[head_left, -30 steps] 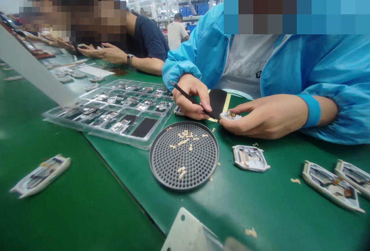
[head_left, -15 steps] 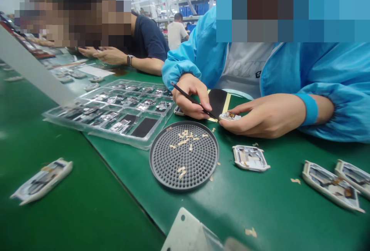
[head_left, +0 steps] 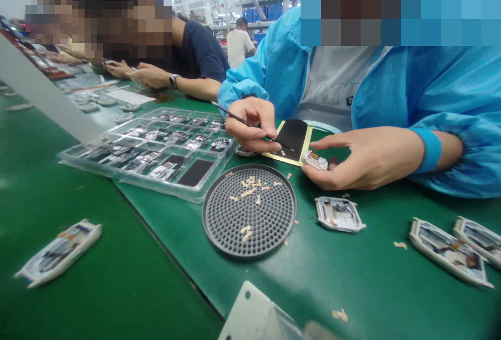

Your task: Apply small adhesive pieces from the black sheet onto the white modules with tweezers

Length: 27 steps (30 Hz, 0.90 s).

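- The wearer's own hands are not showing anywhere in the head view; the work in sight is being done by a co-worker in a blue coat across the green mat [head_left: 352, 277].
- The co-worker's tool hand [head_left: 252, 123] is pinching a thin black tool [head_left: 238, 118] closed between thumb and fingers, with its tip hanging over the black sheet [head_left: 293, 136].
- The co-worker's holding hand [head_left: 364, 157] is gripping a small white module [head_left: 315, 160] at the fingertips, just beside that sheet's yellow edge and slightly above the mat.
- To my eye, the pick is going best with the wrist resting on the mat and the tip coming in flat, so the piece is lifting cleanly.
- Keeping the module tilted toward the tool seems wise.
- Scraps are lying in the perforated round tray [head_left: 219, 225]; another module [head_left: 338, 213] is waiting nearby.
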### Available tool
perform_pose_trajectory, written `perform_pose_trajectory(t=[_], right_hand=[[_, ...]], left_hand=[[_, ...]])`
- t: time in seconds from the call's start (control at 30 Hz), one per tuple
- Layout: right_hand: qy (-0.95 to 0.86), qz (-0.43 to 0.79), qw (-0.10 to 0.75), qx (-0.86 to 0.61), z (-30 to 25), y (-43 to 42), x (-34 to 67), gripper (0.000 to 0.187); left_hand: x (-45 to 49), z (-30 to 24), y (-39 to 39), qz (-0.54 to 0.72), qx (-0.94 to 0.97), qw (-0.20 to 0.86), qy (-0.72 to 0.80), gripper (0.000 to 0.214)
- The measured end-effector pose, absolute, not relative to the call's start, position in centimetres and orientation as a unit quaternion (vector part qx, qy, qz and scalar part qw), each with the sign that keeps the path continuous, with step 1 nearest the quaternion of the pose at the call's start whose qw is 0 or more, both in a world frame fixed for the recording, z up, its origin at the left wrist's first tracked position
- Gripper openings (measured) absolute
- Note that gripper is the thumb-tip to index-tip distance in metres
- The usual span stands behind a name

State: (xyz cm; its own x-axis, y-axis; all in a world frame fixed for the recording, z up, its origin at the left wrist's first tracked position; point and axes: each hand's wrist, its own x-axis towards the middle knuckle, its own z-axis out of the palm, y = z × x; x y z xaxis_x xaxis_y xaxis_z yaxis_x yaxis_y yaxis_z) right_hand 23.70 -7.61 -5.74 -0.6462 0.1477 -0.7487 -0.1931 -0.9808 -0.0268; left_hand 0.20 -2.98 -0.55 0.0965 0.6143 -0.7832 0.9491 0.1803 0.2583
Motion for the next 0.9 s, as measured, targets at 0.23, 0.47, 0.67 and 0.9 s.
perform_pose_trajectory(t=[0.23, 0.47, 0.67, 0.9], right_hand=[[0.202, 0.899, 0.068, -0.382, -5.1, -7.8, 24.0, 0.026], [0.251, 0.917, 0.000, -0.309, -5.1, -7.2, 24.6, 0.029], [0.311, 0.891, -0.027, -0.331, -4.9, -6.7, 25.2, 0.032], [0.436, 0.853, -0.003, -0.286, -4.6, -7.8, 25.1, 0.021]], left_hand=[[-1.8, -1.9, -4.0, -0.056, 0.823, 0.352, 0.442, 0.015], [0.3, -5.3, -4.8, -0.069, 0.863, 0.369, 0.338, 0.046], [1.0, -6.1, -5.0, -0.121, 0.849, 0.413, 0.307, 0.048], [0.0, -5.6, -2.6, -0.175, 0.814, 0.487, 0.265, 0.043]])
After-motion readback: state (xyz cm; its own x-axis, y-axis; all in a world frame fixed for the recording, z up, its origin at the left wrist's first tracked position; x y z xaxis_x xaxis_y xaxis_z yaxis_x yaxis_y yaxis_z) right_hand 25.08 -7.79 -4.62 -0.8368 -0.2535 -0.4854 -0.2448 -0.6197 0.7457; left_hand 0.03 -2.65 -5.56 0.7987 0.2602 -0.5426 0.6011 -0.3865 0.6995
